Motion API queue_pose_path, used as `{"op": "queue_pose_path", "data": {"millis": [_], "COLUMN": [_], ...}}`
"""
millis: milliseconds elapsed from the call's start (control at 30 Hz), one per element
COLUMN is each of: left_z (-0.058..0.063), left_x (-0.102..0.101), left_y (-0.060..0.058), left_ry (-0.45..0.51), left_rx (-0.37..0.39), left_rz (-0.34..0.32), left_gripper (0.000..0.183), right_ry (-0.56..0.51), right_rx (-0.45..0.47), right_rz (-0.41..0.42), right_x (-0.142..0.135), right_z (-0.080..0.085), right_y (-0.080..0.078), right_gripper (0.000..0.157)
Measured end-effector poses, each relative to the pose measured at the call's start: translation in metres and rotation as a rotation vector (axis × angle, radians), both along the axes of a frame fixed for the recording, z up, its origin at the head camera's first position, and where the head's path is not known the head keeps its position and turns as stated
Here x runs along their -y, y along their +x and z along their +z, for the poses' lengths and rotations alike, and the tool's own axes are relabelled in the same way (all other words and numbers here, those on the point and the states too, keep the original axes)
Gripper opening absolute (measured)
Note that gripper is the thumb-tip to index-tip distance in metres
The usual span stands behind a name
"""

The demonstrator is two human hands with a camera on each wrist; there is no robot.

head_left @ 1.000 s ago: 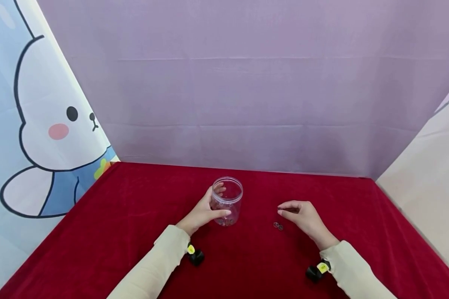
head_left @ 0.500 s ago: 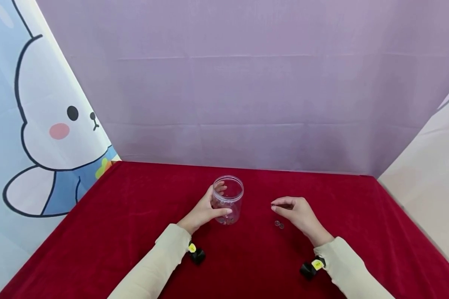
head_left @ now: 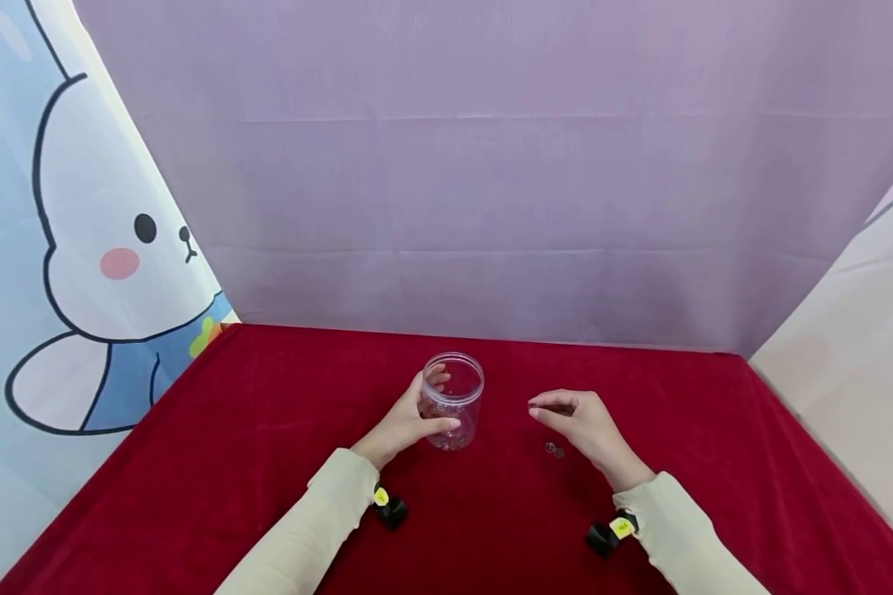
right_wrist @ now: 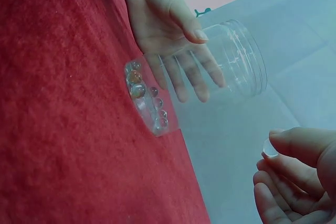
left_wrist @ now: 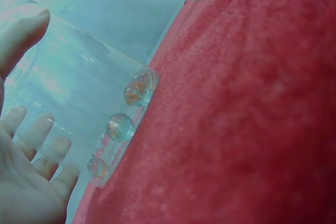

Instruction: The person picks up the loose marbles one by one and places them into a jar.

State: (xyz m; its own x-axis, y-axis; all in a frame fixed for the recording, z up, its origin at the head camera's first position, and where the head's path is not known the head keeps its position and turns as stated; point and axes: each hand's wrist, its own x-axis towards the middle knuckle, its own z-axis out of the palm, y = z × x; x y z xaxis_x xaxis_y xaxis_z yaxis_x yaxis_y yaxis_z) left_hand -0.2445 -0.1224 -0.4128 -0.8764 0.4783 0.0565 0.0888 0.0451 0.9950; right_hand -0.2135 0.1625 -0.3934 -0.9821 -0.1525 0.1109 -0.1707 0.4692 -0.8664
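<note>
An open clear plastic jar (head_left: pixel 470 413) stands upright on red cloth. My left hand (head_left: pixel 402 428) grips its side, with the thumb in front and the fingers round the back. Several glass marbles lie on the jar's bottom, among them a clear marble (left_wrist: pixel 119 127) in the left wrist view. To the right of the jar and apart from it, my right hand (head_left: pixel 584 423) pinches another clear marble (right_wrist: pixel 270 148) between thumb and forefinger. Below that hand, a pair of marbles (head_left: pixel 554 450) lies side by side on the cloth.
Red cloth (head_left: pixel 268 463) covers the table. Behind its far edge hangs a pale purple curtain (head_left: pixel 491 182). A cartoon-printed sheet (head_left: pixel 97 207) borders the left side, and a pale sheet (head_left: pixel 856 355) borders the right.
My right hand has moved left toward the jar, carrying the pinched marble. The left hand and the jar have stayed in place, as have the two marbles on the cloth.
</note>
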Motion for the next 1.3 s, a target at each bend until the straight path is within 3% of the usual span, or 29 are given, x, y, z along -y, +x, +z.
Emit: {"op": "queue_pose_path", "data": {"millis": [1300], "left_z": [0.0], "left_x": [0.0], "left_y": [-0.002], "left_ry": [-0.004], "left_rx": [-0.006], "left_rz": [-0.002], "left_gripper": [0.086], "right_ry": [-0.113], "right_rx": [-0.024], "right_rz": [0.012], "right_x": [0.023], "right_z": [0.012], "right_y": [-0.008], "right_gripper": [0.023]}}
